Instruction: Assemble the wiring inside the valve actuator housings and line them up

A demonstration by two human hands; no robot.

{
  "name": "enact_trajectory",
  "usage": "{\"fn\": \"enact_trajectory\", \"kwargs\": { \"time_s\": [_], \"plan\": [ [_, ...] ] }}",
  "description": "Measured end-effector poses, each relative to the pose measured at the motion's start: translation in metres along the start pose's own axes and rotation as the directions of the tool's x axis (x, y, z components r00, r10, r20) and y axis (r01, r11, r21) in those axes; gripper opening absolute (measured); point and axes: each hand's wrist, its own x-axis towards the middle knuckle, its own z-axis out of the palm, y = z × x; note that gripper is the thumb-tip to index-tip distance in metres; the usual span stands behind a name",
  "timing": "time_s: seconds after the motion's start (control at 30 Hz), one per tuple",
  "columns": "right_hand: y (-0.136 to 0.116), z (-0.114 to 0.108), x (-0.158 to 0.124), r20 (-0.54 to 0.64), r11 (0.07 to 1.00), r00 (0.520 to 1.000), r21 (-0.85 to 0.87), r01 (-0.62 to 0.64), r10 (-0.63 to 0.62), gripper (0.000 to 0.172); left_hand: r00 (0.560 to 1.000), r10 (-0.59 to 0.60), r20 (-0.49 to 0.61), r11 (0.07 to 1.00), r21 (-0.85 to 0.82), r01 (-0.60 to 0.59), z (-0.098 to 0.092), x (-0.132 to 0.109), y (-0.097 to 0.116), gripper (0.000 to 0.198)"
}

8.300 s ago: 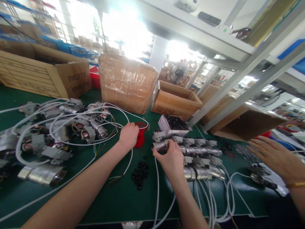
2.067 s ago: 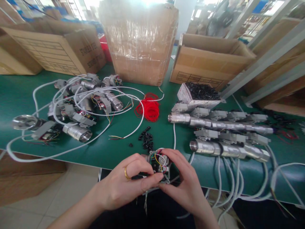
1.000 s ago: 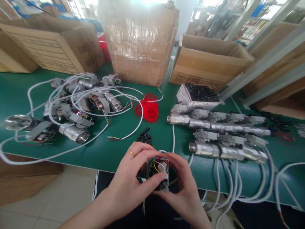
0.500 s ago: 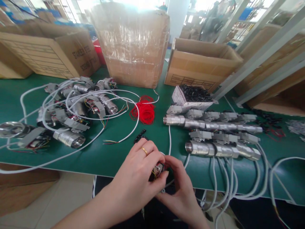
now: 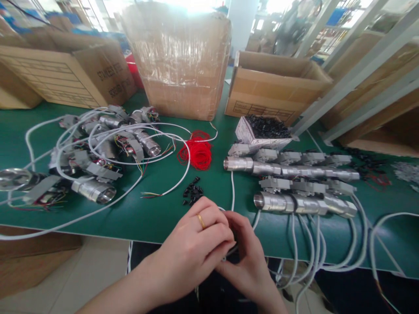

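Observation:
My left hand (image 5: 199, 244), with a ring on one finger, is closed with its fingertips pinched together at the table's front edge. Facing it, my right hand (image 5: 247, 257) curls its thumb and fingers round the same small wired part. That part is almost wholly hidden between my hands, and a bit of white cable shows just above them. Just beyond my left hand lies a loose pile of small black connectors (image 5: 193, 192). Farther back sits a tangle of red wire (image 5: 199, 155).
Steel valve bodies with grey brackets (image 5: 275, 203) stand in two rows at right, white cables (image 5: 314, 244) hanging over the edge. At left lie more valves (image 5: 94, 189) with loose cables. Behind are a box of black parts (image 5: 262, 131), cartons (image 5: 278, 85) and a wrapped box (image 5: 180, 69).
My left fingers have closed farther over the wired part, hiding the wires that showed between my hands. More of the black connectors is uncovered. My right hand stays nearly still.

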Motion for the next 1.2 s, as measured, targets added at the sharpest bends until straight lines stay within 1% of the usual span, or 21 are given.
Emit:
{"fn": "enact_trajectory", "kwargs": {
  "time_s": [0.1,0.17,0.27,0.33,0.43,0.53,0.6,0.73,0.9,1.0,1.13,1.2],
  "plan": [
    [0.001,0.000,0.001,0.008,1.000,1.000,0.002,-0.005,0.005,0.064,0.998,0.045,-0.047,0.999,0.025,-0.043,0.002,-0.006,-0.002,0.016],
    [0.001,0.000,0.002,0.010,1.000,1.000,0.014,-0.002,0.002,0.063,0.992,0.035,-0.119,0.999,0.016,-0.034,0.004,-0.010,-0.004,0.020],
    [0.000,0.001,0.003,0.019,0.998,1.000,0.063,-0.002,0.001,0.064,0.975,-0.011,-0.220,1.000,0.006,0.013,0.007,-0.014,-0.006,0.030],
    [0.000,0.001,0.003,0.024,0.997,1.000,0.077,0.003,-0.005,0.063,0.973,-0.035,-0.229,0.999,0.013,0.039,0.008,-0.014,-0.005,0.029],
    [0.001,0.001,0.001,-0.001,1.000,1.000,0.024,0.014,-0.014,0.061,0.964,-0.094,-0.250,0.991,0.067,0.115,0.010,-0.014,-0.002,0.018],
    [0.002,0.001,-0.001,-0.026,1.000,1.000,-0.013,0.004,-0.004,0.060,0.935,-0.190,-0.300,0.969,0.096,0.227,0.011,-0.016,0.001,0.026],
    [0.001,0.001,-0.001,-0.021,1.000,1.000,0.003,-0.013,0.013,0.060,0.921,-0.219,-0.322,0.965,0.070,0.254,0.012,-0.019,0.001,0.026],
    [-0.001,0.003,0.000,-0.013,0.999,0.999,0.030,-0.042,0.042,0.057,0.921,-0.162,-0.354,0.981,0.047,0.190,0.014,-0.023,0.000,0.017],
    [-0.003,0.006,-0.002,-0.027,0.996,0.997,0.050,-0.068,0.069,0.053,0.928,-0.148,-0.341,0.984,0.047,0.174,0.016,-0.021,0.002,0.019],
    [-0.007,0.009,-0.002,-0.049,0.991,0.995,0.108,-0.080,0.085,0.051,0.927,-0.116,-0.358,0.984,0.089,0.157,0.018,-0.019,0.004,0.021],
    [-0.010,0.013,-0.001,-0.074,0.981,0.990,0.158,-0.111,0.124,0.049,0.910,-0.037,-0.413,0.980,0.164,0.115,0.022,-0.021,0.005,0.020],
    [-0.010,0.014,0.000,-0.080,0.981,0.988,0.158,-0.114,0.128,0.048,0.914,-0.012,-0.405,0.977,0.191,0.098,0.024,-0.024,0.005,0.019]
  ]
}}
